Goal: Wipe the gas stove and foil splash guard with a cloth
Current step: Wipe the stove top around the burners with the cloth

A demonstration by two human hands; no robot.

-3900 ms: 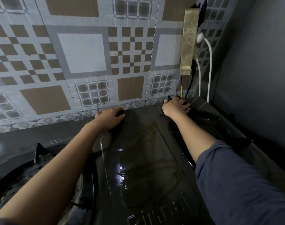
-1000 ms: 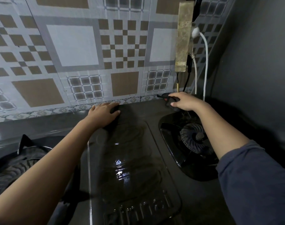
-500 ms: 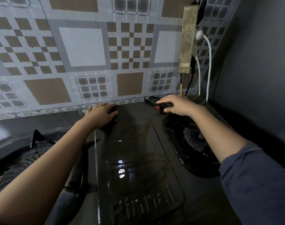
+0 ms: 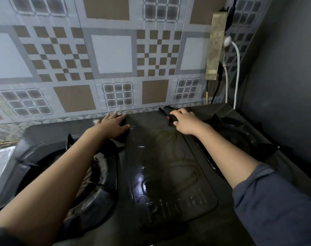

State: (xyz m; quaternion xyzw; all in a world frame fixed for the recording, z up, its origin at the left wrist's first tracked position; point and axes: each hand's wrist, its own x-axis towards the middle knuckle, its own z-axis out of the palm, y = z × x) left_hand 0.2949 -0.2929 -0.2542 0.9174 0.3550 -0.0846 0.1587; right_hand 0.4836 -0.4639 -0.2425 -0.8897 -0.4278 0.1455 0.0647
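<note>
The left hand point(image 4: 114, 127) lies spread flat, likely to steady the stove point(image 4: 160, 157). The right hand point(image 4: 185, 124) grips the cloth point(image 4: 167, 110) under it to wipe.

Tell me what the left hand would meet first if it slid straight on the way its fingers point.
Most likely the foil splash guard: the left hand lies flat at the gas stove's rear edge, fingers aimed at the wall's base. The gap is hard to judge.
</note>
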